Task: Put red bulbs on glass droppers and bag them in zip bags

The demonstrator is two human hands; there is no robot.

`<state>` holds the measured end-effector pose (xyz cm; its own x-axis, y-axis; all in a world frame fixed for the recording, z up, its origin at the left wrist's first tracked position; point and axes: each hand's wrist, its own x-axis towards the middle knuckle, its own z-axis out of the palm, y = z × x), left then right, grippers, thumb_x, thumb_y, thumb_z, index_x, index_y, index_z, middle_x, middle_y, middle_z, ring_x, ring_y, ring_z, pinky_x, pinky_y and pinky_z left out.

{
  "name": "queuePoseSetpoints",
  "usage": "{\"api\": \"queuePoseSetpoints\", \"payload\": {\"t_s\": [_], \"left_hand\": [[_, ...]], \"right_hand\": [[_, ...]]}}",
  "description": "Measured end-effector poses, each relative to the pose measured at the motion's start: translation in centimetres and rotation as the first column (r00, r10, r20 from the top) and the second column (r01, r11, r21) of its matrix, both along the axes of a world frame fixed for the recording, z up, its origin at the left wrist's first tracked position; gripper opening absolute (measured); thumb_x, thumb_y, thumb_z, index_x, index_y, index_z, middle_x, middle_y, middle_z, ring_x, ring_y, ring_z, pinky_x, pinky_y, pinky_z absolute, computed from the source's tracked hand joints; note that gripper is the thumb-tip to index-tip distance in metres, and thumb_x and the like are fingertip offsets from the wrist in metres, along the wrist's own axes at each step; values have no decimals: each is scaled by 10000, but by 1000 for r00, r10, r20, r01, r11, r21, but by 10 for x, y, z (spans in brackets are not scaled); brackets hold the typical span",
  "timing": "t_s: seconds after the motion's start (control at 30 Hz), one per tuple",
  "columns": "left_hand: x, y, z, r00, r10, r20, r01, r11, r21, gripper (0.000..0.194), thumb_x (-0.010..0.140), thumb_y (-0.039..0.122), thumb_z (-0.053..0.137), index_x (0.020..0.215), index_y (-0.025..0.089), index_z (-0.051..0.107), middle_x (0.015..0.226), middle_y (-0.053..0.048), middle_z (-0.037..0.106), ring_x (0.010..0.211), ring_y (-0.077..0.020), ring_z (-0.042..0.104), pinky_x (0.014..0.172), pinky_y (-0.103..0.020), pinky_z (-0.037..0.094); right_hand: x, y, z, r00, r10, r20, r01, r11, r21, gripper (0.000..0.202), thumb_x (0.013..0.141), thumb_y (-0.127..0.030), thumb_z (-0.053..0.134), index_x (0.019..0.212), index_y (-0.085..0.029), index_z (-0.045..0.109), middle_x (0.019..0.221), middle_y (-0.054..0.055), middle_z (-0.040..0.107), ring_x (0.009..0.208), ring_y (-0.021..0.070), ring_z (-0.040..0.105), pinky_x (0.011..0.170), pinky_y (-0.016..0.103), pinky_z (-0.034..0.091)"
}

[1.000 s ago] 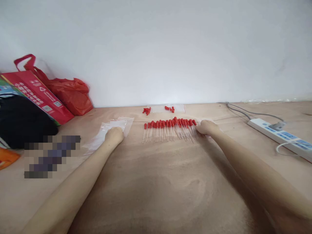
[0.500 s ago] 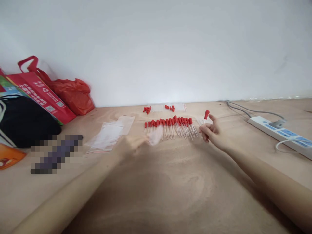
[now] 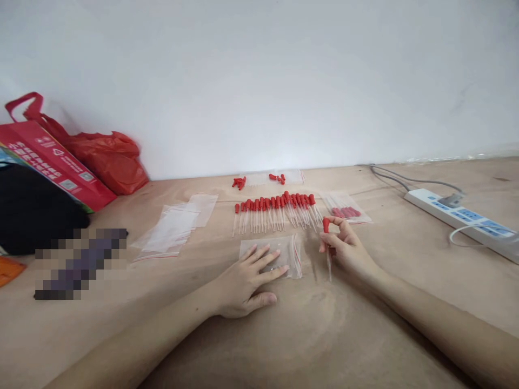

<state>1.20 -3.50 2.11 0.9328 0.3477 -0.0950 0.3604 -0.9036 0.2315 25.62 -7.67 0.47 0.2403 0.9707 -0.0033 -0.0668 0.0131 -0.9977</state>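
Observation:
My left hand (image 3: pixel 247 278) lies flat with fingers spread on a clear zip bag (image 3: pixel 292 258) with a red seal line. To its right, my right hand (image 3: pixel 344 243) grips a glass dropper with a red bulb (image 3: pixel 326 225), its tip pointing down. A row of red-bulbed droppers (image 3: pixel 279 203) lies just beyond both hands. Behind my right hand rests a clear bag holding several red-bulbed pieces (image 3: pixel 344 212). More flat clear bags (image 3: pixel 172 229) are fanned out at the left.
Loose red bulbs (image 3: pixel 239 182) and a clear bag lie near the wall. A white power strip (image 3: pixel 462 216) with cords is at the right. Red bags (image 3: pixel 109 162), a black bag (image 3: pixel 36 208) and a blurred dark object (image 3: pixel 81 265) are at the left.
My left hand has brought a clear bag down onto the table and opened flat over it. My right hand has moved slightly nearer with the dropper, now held tip down.

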Motion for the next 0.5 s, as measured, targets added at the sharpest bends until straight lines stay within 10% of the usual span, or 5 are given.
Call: {"api": "queuePoseSetpoints", "payload": {"t_s": [0.5], "left_hand": [[3,-1,-2,998,2,-58,-2,1000,11,584,864,546,282,1373,283,169,1454,-63,70,1319,-314,15,1040,-521,61]], "right_hand": [[-18,4,1,910,371,184,-364,929,-71,141,739,-298,540,788,-212,440,806,15,547,808,153,523,767,325,421]]}}
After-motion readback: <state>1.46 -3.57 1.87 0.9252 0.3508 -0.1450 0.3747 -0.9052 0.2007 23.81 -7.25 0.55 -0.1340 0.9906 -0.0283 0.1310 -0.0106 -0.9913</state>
